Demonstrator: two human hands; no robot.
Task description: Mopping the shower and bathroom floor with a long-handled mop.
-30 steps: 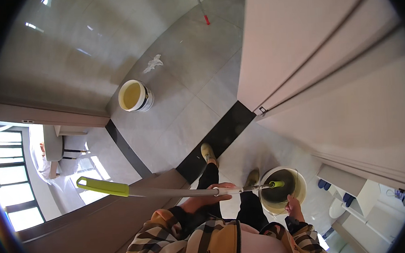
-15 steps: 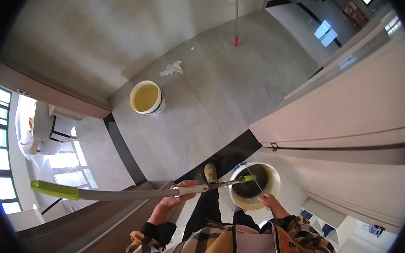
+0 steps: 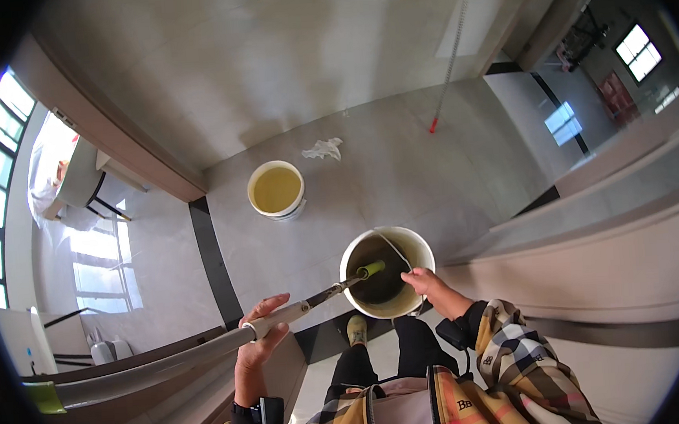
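- The left hand (image 3: 260, 337) has its grip wrapped round a long pole (image 3: 169, 364).
- The pole's long axis runs from lower left up to its green tip, which dips inside the bucket (image 3: 387, 270).
- The right hand (image 3: 430, 284) holds the bucket's near rim above the floor (image 3: 399, 168).

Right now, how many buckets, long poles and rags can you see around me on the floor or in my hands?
Buckets: 2, the bucket on the floor and the held bucket
Long poles: 2, the held pole and the leaning pole
Rags: 1, the white rag
Total: 5
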